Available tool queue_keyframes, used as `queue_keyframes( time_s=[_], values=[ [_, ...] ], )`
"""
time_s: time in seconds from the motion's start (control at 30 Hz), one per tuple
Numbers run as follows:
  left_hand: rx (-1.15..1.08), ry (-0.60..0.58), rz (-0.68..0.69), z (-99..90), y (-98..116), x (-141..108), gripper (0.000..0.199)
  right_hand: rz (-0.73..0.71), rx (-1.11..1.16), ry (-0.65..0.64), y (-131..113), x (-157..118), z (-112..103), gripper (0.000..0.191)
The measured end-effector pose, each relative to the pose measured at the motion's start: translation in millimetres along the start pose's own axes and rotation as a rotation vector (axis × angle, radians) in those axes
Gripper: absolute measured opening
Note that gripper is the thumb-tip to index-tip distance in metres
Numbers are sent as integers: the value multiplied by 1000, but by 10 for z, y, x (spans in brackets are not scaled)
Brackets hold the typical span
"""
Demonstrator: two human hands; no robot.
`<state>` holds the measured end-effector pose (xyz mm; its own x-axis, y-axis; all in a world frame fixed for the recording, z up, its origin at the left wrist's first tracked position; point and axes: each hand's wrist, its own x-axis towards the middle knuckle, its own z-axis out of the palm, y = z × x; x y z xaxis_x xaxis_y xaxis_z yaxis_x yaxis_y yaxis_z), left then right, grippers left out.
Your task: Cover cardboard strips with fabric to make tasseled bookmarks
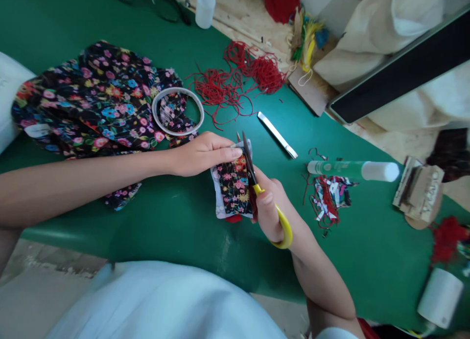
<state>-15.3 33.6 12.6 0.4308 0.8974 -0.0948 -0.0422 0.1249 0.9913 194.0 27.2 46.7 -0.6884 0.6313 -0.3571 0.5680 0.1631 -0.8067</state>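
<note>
My left hand (200, 154) pinches the top of a small floral piece (233, 185) with a pale edge, thumb on its upper side. In my right hand (271, 204) are scissors (282, 226) with yellow handles. Their dark blades point up and away, slightly parted, along the right edge of the piece by my left thumb. A bit of red shows under the lower edge of the piece; what it is I cannot make out. A larger black floral cloth (99, 99) lies crumpled at the left, with a pale ring (155, 115) on its right end.
On the green table (176, 231) lie red cords (220, 87), a silver tool (277, 135), a green tube with a white cap (341, 169) and a pile of scraps (330, 197). A white cup (204, 9) stands at the back; a dark panel (400, 70) leans in from the right.
</note>
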Motion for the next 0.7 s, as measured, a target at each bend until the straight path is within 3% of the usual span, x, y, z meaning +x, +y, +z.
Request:
queue_keyframes(
  time_s=[0.43,0.7],
  values=[
    [-53,3,-23,-12,-29,4,45,24,7,30,5,13,15,82],
    [-150,25,-33,-11,-53,-6,49,158,298,170,-87,7,-80,62]
  ],
)
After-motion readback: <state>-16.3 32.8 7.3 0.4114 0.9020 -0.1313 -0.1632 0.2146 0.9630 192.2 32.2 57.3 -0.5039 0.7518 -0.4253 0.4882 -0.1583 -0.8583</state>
